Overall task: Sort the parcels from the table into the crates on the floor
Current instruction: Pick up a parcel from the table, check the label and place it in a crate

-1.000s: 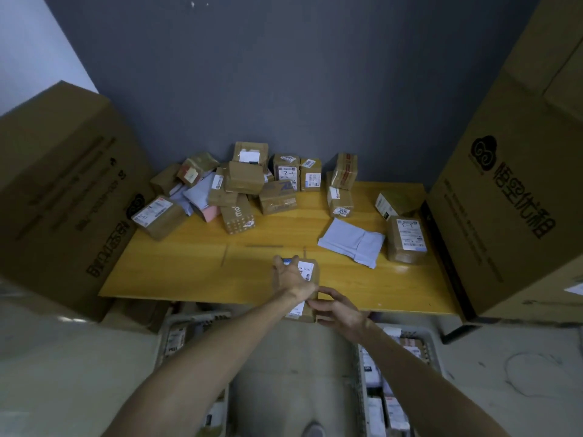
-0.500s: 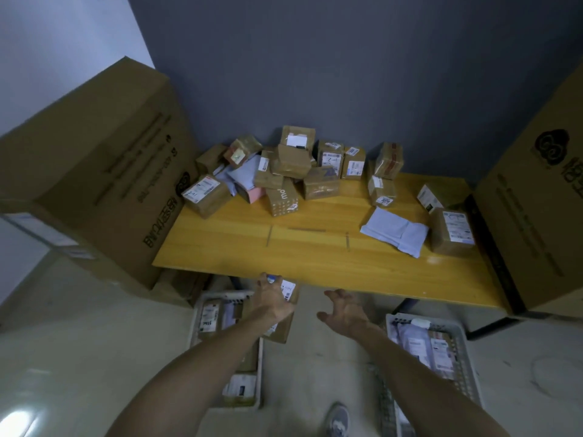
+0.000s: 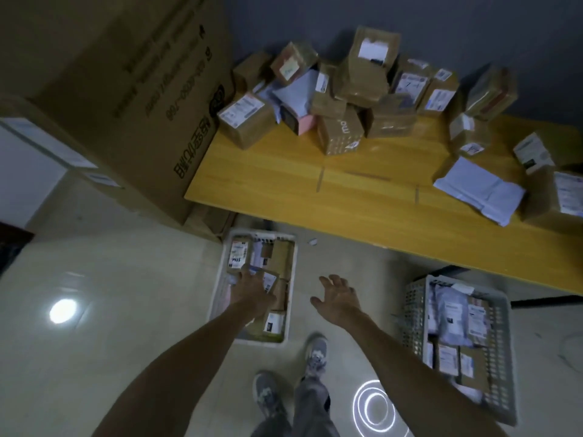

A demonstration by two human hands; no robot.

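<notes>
1. Parcels, mostly small brown cardboard boxes with white labels [image 3: 347, 89], lie heaped at the back of our yellow wooden table [image 3: 362, 197]; one small brown labelled parcel [image 3: 270, 281] is in our left hand [image 3: 252, 287], low over the white plastic crate on the floor [image 3: 291, 269].
2. We judge the step in hand to be the drop into that crate; our left hand appears curled round the parcel from above, though blur keeps us from seeing the fingers plainly; whether it already rests on the parcels below, we cannot tell.
3. Our right hand [image 3: 339, 299] hangs over bare floor between the two crates, fingers spread and holding nothing.
4. The next move, as we judge it, calls for letting go once the parcel lies flat on the others, then straightening up and reaching to the table; the white crate looks nearly full, so the parcel should go where it will not slide over the rim.
5. Counted: two crates, the white one and a grey perforated plastic crate [image 3: 416, 310] to our right, both holding parcels; two hands, one loaded; on the table we make out roughly fifteen cardboard boxes, though the heap overlaps too much for certainty, and at least two pale soft mailers, one flat white mailer [image 3: 479, 190] near the right end; two large brown cartons [image 3: 132, 99] stand stacked left of the table.
</notes>
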